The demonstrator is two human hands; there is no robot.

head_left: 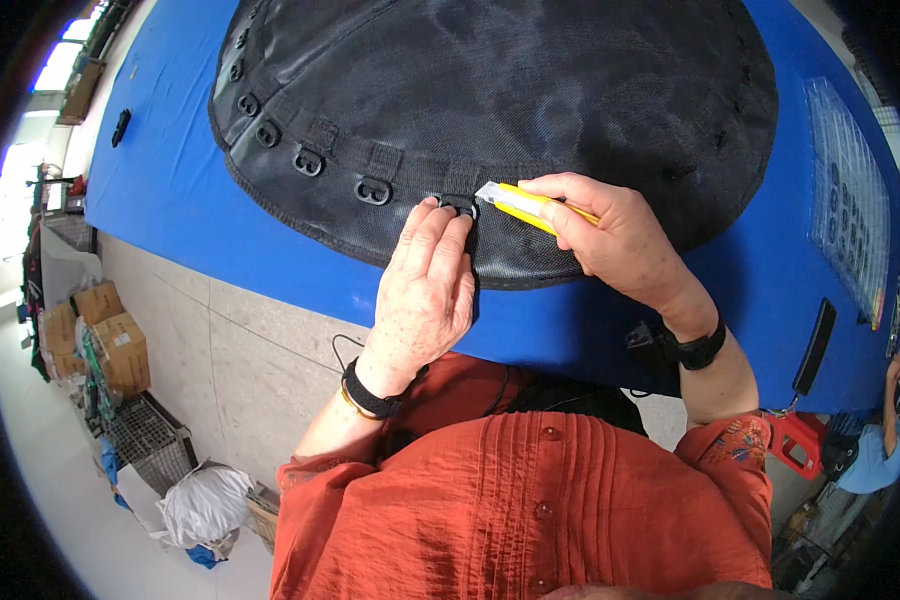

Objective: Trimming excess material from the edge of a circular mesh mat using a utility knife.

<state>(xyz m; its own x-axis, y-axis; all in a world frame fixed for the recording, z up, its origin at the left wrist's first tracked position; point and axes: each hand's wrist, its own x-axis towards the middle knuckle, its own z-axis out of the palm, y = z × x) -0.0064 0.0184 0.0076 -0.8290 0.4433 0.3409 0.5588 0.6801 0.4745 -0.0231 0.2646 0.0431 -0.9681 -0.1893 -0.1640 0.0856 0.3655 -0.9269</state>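
Note:
A large round black mesh fabric piece lies on a blue-covered table. Along its near-left edge runs a row of black plastic rings, one of them a ring on a webbing loop. My left hand presses its fingertips on another black ring at the near edge, holding it against the fabric. In my right hand is a yellow utility knife, gripped between thumb and fingers. Its blade tip points left, at the webbing just beside that ring; whether it touches cannot be made out.
On the blue table, a clear plastic sheet pack with dark pieces lies at right, near a black strip. A small black item sits at far left. Cardboard boxes stand on the floor. Another person is at far right.

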